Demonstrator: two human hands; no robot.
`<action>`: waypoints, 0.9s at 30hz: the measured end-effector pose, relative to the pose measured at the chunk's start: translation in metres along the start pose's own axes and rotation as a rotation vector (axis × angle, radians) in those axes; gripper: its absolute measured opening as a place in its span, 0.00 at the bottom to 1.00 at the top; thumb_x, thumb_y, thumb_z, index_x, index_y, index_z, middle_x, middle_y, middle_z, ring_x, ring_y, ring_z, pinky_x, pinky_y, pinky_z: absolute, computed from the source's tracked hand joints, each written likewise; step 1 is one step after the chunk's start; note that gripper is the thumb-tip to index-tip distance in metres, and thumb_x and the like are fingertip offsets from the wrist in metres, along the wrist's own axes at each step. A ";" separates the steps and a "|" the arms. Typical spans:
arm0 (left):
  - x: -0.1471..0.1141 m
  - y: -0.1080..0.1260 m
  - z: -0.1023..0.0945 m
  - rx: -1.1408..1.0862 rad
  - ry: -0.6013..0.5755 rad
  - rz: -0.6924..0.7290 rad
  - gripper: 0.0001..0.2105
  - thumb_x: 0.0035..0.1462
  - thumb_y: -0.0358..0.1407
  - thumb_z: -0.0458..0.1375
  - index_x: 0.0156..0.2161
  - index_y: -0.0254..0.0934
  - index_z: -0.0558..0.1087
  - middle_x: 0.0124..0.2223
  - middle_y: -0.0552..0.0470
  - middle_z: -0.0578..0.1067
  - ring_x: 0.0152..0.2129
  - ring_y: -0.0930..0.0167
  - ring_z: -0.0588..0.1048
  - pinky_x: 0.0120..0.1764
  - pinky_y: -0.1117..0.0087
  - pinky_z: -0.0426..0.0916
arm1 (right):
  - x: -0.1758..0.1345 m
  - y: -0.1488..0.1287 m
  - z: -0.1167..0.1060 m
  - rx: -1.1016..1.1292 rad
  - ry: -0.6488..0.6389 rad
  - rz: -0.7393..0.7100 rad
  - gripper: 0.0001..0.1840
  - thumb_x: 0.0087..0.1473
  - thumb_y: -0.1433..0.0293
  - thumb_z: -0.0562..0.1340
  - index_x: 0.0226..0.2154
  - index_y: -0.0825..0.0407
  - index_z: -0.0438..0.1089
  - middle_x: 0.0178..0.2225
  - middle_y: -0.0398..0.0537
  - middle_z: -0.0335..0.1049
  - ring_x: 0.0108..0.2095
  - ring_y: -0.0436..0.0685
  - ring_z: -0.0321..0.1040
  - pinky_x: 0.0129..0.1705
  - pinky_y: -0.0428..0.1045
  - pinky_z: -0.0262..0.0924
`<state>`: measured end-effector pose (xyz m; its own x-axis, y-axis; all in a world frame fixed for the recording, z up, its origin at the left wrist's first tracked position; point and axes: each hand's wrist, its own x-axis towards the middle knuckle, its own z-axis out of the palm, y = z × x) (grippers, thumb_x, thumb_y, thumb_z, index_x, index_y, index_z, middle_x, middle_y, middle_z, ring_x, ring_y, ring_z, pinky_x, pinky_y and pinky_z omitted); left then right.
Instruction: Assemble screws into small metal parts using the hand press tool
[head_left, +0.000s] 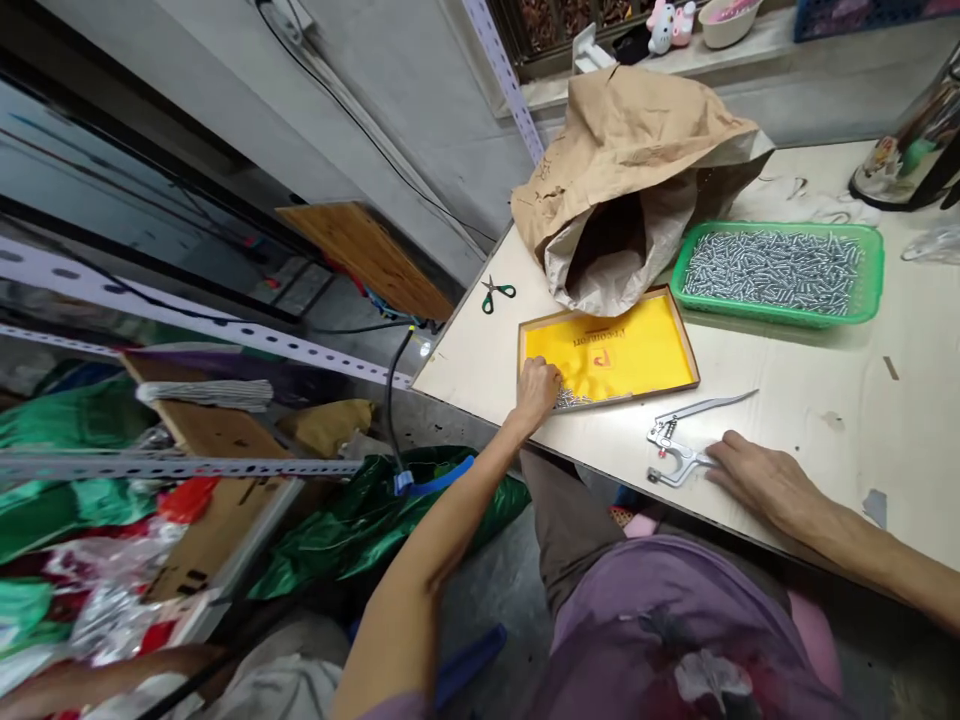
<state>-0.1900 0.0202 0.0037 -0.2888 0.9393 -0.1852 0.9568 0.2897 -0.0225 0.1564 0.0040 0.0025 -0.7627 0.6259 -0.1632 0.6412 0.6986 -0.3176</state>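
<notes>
My left hand (538, 388) reaches into the left end of a shallow box lid with a yellow lining (637, 350). Its fingers are closed beside a small heap of short silvery metal pieces (571, 399); whatever is between the fingertips is hidden. Near the table's front edge my right hand (765, 482) grips the lower handle of grey snap pliers (681, 462). The pliers lie on their side with jaws to the left, and their upper handle stands apart, untouched. A green plastic basket (780, 318) behind them is filled with similar short metal pieces.
A large brown paper bag (645, 130) lies with its mouth toward me behind the yellow-lined lid. Green-handled scissors (495, 294) rest at the table's left. A clear container (904, 165) stands at the back right. Perforated metal bars (187, 310) and piled bags are on the left.
</notes>
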 end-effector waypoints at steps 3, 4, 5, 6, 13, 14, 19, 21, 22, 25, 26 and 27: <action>-0.005 0.005 -0.006 -0.001 0.008 -0.014 0.12 0.60 0.27 0.51 0.39 0.32 0.78 0.42 0.41 0.73 0.45 0.61 0.69 0.42 0.66 0.66 | 0.000 0.003 0.005 -0.014 0.005 0.009 0.07 0.61 0.71 0.54 0.31 0.49 0.64 0.30 0.44 0.63 0.27 0.52 0.65 0.25 0.47 0.53; -0.006 0.007 -0.008 -0.007 0.022 -0.018 0.12 0.60 0.27 0.51 0.39 0.33 0.78 0.42 0.41 0.73 0.45 0.61 0.69 0.43 0.66 0.66 | 0.000 0.003 0.006 -0.023 0.002 0.011 0.08 0.61 0.71 0.54 0.31 0.50 0.64 0.30 0.44 0.63 0.27 0.52 0.65 0.26 0.47 0.52; -0.007 0.009 -0.010 -0.018 0.045 -0.020 0.12 0.61 0.27 0.51 0.40 0.33 0.78 0.42 0.41 0.74 0.46 0.61 0.69 0.43 0.66 0.66 | 0.001 0.003 0.008 -0.032 -0.005 0.014 0.08 0.61 0.72 0.54 0.31 0.50 0.64 0.30 0.44 0.63 0.28 0.52 0.65 0.26 0.47 0.52; -0.008 0.011 -0.013 -0.035 0.073 -0.017 0.12 0.61 0.27 0.50 0.40 0.33 0.77 0.43 0.41 0.74 0.46 0.61 0.69 0.44 0.66 0.66 | 0.002 0.002 0.009 -0.038 -0.014 0.017 0.08 0.62 0.72 0.53 0.31 0.50 0.64 0.30 0.44 0.63 0.28 0.53 0.65 0.26 0.47 0.52; -0.033 0.046 -0.022 -0.575 -0.006 -0.035 0.06 0.57 0.29 0.56 0.35 0.32 0.76 0.36 0.47 0.77 0.35 0.70 0.74 0.39 0.71 0.68 | 0.004 0.000 0.006 -0.073 -0.079 0.004 0.09 0.63 0.74 0.51 0.34 0.51 0.65 0.33 0.48 0.67 0.32 0.54 0.65 0.28 0.48 0.48; -0.042 0.056 -0.020 -0.713 -0.110 -0.040 0.05 0.56 0.30 0.57 0.34 0.32 0.76 0.34 0.49 0.77 0.30 0.72 0.73 0.35 0.73 0.68 | 0.004 0.000 0.004 -0.079 -0.077 -0.008 0.09 0.63 0.75 0.51 0.34 0.51 0.65 0.33 0.48 0.67 0.32 0.54 0.65 0.28 0.48 0.48; -0.087 0.101 0.003 -1.062 -0.532 -0.119 0.09 0.50 0.37 0.63 0.30 0.31 0.76 0.21 0.58 0.70 0.15 0.80 0.62 0.19 0.79 0.57 | 0.003 0.001 0.000 -0.106 -0.058 -0.053 0.10 0.61 0.78 0.51 0.34 0.51 0.65 0.32 0.48 0.66 0.30 0.55 0.62 0.28 0.49 0.46; -0.096 0.110 0.011 -1.073 -0.561 -0.178 0.09 0.50 0.37 0.63 0.29 0.30 0.75 0.18 0.59 0.67 0.14 0.81 0.60 0.18 0.80 0.55 | 0.003 0.000 -0.001 -0.123 -0.069 -0.054 0.10 0.60 0.79 0.51 0.34 0.51 0.65 0.32 0.48 0.67 0.31 0.55 0.62 0.28 0.49 0.46; -0.099 0.112 0.014 -1.069 -0.565 -0.197 0.08 0.50 0.36 0.63 0.29 0.30 0.75 0.18 0.60 0.67 0.14 0.81 0.59 0.19 0.80 0.54 | 0.003 0.000 0.000 -0.132 -0.076 -0.055 0.10 0.60 0.79 0.51 0.35 0.52 0.65 0.33 0.48 0.67 0.31 0.55 0.62 0.29 0.49 0.46; -0.099 0.113 0.018 -1.037 -0.576 -0.214 0.07 0.50 0.34 0.62 0.29 0.30 0.76 0.17 0.60 0.66 0.14 0.81 0.58 0.19 0.79 0.54 | 0.003 0.000 0.000 -0.136 -0.077 -0.061 0.09 0.61 0.78 0.51 0.35 0.52 0.65 0.34 0.49 0.68 0.31 0.55 0.62 0.29 0.49 0.46; -0.098 0.112 0.019 -1.021 -0.576 -0.212 0.07 0.50 0.34 0.61 0.29 0.30 0.76 0.17 0.60 0.66 0.14 0.81 0.58 0.19 0.79 0.53 | 0.003 0.000 0.000 -0.132 -0.071 -0.061 0.09 0.61 0.78 0.51 0.35 0.52 0.65 0.34 0.49 0.68 0.31 0.55 0.62 0.29 0.49 0.46; -0.098 0.112 0.019 -1.005 -0.574 -0.211 0.07 0.50 0.34 0.61 0.28 0.30 0.76 0.17 0.61 0.65 0.14 0.81 0.58 0.19 0.79 0.53 | 0.003 0.000 0.000 -0.126 -0.065 -0.059 0.09 0.61 0.78 0.51 0.35 0.52 0.65 0.34 0.49 0.68 0.31 0.55 0.62 0.29 0.49 0.46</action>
<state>-0.0545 -0.0427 0.0004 -0.1360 0.7096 -0.6914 0.3623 0.6852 0.6319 0.1541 0.0052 0.0019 -0.8008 0.5614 -0.2087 0.5973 0.7742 -0.2092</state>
